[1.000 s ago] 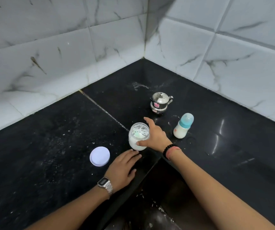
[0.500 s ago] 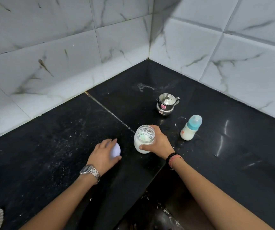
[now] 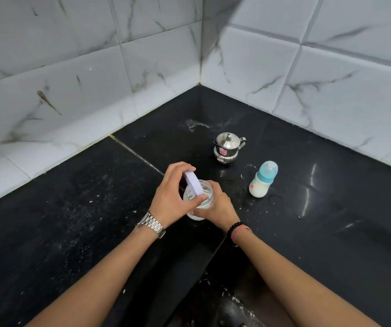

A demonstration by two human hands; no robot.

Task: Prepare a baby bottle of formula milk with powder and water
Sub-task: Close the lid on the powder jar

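A small glass jar (image 3: pixel 205 199) holding white powder stands on the black counter (image 3: pixel 71 208) at the centre. My right hand (image 3: pixel 218 206) wraps around the jar from the right. My left hand (image 3: pixel 173 192) holds a pale lilac lid (image 3: pixel 192 184) tilted on edge just above the jar's open mouth. A baby bottle (image 3: pixel 263 179) with a blue cap and white milk in its base stands upright to the right of the jar. A small lidded steel pot (image 3: pixel 227 148) stands behind the jar.
White marble-look tiled walls (image 3: pixel 142 67) meet in a corner behind the counter. White powder specks are scattered over the left part of the counter. The counter's front edge (image 3: pixel 215 251) drops into a dark gap between my forearms.
My left hand picked the lilac lid up off the counter at the left and carried it right, over the jar's mouth. My right hand stayed on the jar.
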